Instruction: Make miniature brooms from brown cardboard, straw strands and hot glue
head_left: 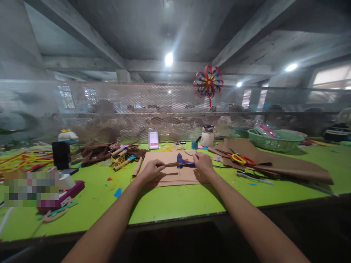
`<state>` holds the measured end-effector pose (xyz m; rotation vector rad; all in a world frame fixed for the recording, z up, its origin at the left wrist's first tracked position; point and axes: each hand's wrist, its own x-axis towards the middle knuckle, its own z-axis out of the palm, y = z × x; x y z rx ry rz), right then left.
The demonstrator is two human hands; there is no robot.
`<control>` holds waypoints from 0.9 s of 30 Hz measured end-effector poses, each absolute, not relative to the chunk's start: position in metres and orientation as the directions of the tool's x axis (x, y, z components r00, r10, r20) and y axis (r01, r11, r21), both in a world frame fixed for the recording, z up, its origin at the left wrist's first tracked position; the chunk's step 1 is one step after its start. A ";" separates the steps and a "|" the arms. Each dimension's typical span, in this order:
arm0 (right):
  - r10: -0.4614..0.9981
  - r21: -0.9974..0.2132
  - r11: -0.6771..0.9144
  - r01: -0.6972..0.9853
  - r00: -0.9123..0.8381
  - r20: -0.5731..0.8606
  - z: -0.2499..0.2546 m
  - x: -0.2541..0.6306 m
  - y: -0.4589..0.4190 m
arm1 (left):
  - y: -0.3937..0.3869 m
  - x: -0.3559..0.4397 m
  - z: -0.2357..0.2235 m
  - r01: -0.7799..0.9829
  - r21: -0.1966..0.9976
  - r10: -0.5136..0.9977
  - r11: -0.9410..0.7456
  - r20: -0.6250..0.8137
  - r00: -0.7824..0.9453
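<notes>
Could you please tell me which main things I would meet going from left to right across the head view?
Upright black phone, left hand, brown strip, blue gun-shaped tool, right hand, green basket.

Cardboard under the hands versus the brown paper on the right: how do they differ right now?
The cardboard lies flat; the brown paper is creased and uneven. The cardboard is paler than the brown paper. The left hand and right hand are at the cardboard, while the brown paper lies off to the right of both. Both are brown and on the green table.
</notes>
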<state>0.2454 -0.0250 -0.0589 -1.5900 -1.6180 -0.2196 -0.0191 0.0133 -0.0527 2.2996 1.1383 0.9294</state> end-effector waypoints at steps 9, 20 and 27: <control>0.725 -0.301 0.476 0.826 -0.175 0.667 -0.059 0.210 -0.037 | 0.002 -0.008 -0.051 0.480 0.608 0.759 -0.633 0.363 0.541; 0.773 -0.361 0.565 0.742 -0.322 0.547 -0.070 0.203 -0.036 | -0.009 -0.007 -0.045 0.539 0.479 0.717 -0.693 0.377 0.587; 0.752 -0.383 0.615 0.690 -0.364 0.550 -0.069 0.193 -0.040 | -0.029 0.007 -0.034 0.516 0.127 0.517 -0.847 0.417 0.748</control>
